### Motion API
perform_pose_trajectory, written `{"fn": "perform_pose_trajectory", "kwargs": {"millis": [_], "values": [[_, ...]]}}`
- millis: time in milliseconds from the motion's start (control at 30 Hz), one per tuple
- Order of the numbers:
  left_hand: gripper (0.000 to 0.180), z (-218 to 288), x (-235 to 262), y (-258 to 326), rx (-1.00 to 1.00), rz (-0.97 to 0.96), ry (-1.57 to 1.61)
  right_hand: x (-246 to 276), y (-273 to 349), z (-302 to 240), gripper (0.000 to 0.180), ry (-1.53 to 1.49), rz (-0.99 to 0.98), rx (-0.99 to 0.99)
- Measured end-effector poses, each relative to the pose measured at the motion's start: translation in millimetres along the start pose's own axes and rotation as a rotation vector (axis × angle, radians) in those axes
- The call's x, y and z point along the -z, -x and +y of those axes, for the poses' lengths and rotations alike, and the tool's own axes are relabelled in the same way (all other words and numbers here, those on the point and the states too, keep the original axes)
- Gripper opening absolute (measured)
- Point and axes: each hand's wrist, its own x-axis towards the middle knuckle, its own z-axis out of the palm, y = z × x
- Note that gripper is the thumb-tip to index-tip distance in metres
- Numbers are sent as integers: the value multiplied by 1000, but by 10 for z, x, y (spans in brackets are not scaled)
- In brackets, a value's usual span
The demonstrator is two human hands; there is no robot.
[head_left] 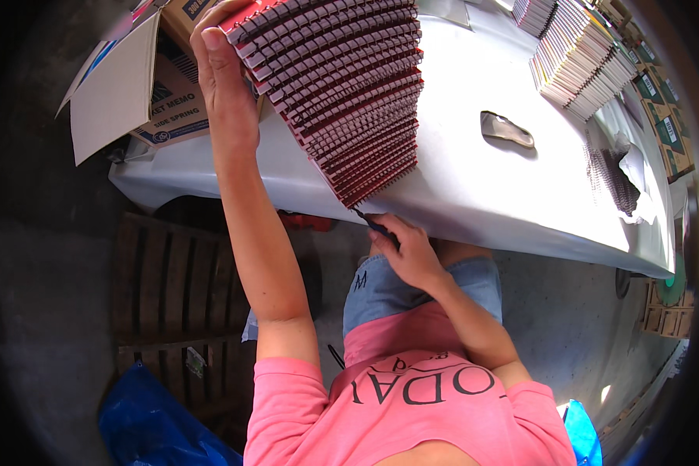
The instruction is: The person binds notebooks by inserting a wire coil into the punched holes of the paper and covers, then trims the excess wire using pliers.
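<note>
Strong light falls across the white-covered worktop (pixel 474 186), which lies beyond the right hand (pixel 413 252) and slopes off toward shaded concrete floor. We note a tall stack of red-covered, wire-bound notebooks (pixel 349 101), located to the right of the left hand (pixel 229 93) and reaching down to just above the right hand, at the worktop's near edge. Its wire bindings face the wearer in close rows.

We find the left hand laid along the stack's upper left edge, thumb extended; its other fingers are partly hidden, so we cannot tell how firmly they grip. We find the right hand closed around a slim black tool (pixel 381 231), its tip at the lowest corner of the stack.

Left of the left hand stands an open cardboard box (pixel 171 101). Well to the right of it, on the worktop, we record a dark, tan-edged object (pixel 507 130) of uncertain kind and, farther off, more bound notebooks (pixel 579 58).

We judge the stack heavy overall, each notebook stiff yet bendable at its leaves. Smooth covers may slide on one another, and the wire loops could dent or snag. We would take hold by the cover edges, in small lots, supporting from underneath and keeping pressure off the wires.
</note>
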Motion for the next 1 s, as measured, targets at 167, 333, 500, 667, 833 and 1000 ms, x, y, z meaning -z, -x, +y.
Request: {"fn": "perform_pose_trajectory", "kwargs": {"millis": [167,333,500,667,833,1000], "values": [[73,50,-26,11,10,8,-14,117,-56,-73,33,-427,-162,-328],[73,39,-18,14,3,11,-34,-8,99,-15,38,476,248,273],[74,45,-21,18,17,15,-6,-62,104,15,41,594,274,275],[74,48,-30,11,23,34,-26,-59,101,7,37,571,175,231],[73,26,4,6,2,15,-11,89,-40,-91,34,-323,-237,-448],[61,40,-35,-11,-106,-47,-95,150,93,-45,33,148,49,103]]}}
